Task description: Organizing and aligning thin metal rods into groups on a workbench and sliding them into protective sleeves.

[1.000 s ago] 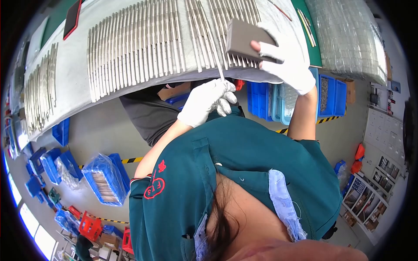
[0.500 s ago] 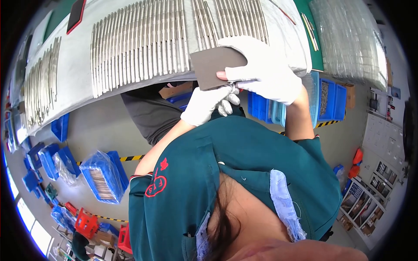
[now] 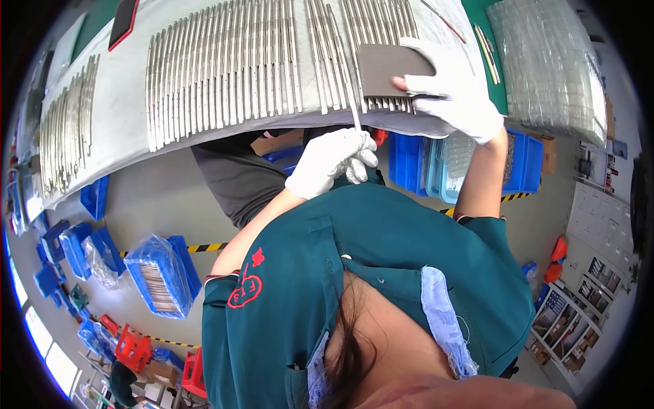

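My left hand (image 3: 332, 161), in a white glove, is closed around the near end of a slender metal rod (image 3: 353, 99). The rod slants away from me over the table edge, beside a narrow group of similar rods (image 3: 325, 68). In my gloved right hand (image 3: 463, 99) is a flat grey-brown square sheet (image 3: 388, 71), pinched at its right side between thumb and fingers. It lies over the near part of the right-hand group of rods (image 3: 381, 24), hiding much of them. A bare thumb tip shows on the sheet.
A wide row of metal rods (image 3: 225, 75) covers the table's middle, with a smaller group (image 3: 65, 126) at far left. A red-edged dark phone-like slab (image 3: 123, 24) lies at the back. Clear plastic trays (image 3: 545, 68) stack at right; blue bins (image 3: 407, 160) stand below the table.
My right hand has moved the sheet to the right and away, off my left hand. The rod in my left hand now shows; that hand has barely moved.
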Motion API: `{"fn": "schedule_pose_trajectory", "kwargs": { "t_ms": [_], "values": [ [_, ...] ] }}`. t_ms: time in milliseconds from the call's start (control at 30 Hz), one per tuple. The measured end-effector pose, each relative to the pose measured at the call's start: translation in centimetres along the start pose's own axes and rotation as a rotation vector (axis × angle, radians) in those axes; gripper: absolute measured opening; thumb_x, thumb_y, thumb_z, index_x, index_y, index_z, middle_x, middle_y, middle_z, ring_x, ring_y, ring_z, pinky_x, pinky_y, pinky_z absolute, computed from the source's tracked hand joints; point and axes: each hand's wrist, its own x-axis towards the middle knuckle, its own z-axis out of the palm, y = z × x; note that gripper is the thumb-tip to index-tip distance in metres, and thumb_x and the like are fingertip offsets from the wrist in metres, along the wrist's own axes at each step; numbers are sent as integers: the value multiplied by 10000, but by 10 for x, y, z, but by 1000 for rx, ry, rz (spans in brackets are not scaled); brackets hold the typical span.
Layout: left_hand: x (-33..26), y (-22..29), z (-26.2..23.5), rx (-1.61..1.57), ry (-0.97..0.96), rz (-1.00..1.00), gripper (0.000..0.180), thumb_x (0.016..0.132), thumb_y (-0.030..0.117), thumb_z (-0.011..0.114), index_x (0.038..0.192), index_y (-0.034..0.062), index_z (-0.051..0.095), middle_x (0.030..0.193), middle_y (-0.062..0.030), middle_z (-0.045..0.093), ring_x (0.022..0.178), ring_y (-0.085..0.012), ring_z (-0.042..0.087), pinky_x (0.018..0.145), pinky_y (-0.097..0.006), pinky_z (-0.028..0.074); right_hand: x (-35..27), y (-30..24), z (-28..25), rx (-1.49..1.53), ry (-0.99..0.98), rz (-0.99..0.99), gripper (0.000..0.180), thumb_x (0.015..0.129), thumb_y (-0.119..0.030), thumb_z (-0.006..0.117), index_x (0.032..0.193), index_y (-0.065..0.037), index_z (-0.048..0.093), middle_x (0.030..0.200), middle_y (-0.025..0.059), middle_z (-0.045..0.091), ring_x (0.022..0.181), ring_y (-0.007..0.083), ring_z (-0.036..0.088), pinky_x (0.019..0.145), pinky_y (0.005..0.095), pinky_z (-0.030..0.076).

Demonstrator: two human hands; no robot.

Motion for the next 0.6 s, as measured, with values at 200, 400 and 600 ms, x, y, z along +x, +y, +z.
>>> {"fn": "schedule_pose_trajectory", "kwargs": {
  "t_ms": [200, 400, 600],
  "values": [
    [4, -1, -1, -17, -44, 7, 297, 950, 265, 546, 1016, -17, 612, 822, -111, 665, 623, -132, 614, 562, -251, 490, 18, -28, 22, -107, 15, -27, 352, 739, -169, 699, 1090, -169, 718, 1338, 133, 523, 1157, 325, 524, 955, 389, 428],
    [0, 1, -3, 30, -18, 30, 303, 946, 270, 550, 1017, -18, 608, 834, -110, 662, 619, -132, 610, 564, -248, 489, 13, -10, 10, -23, 46, 60, 358, 776, -219, 649, 1130, -179, 688, 1290, 160, 527, 1108, 366, 535, 937, 399, 438],
    [11, 3, 0, 68, 191, 89, 326, 952, 311, 545, 993, -8, 596, 765, -79, 626, 560, -131, 577, 519, -243, 477, -7, -11, 1, -102, 202, 346, 494, 760, -134, 692, 1248, -120, 618, 1404, 164, 433, 1292, 290, 415, 1077, 354, 299]
  ]
}}
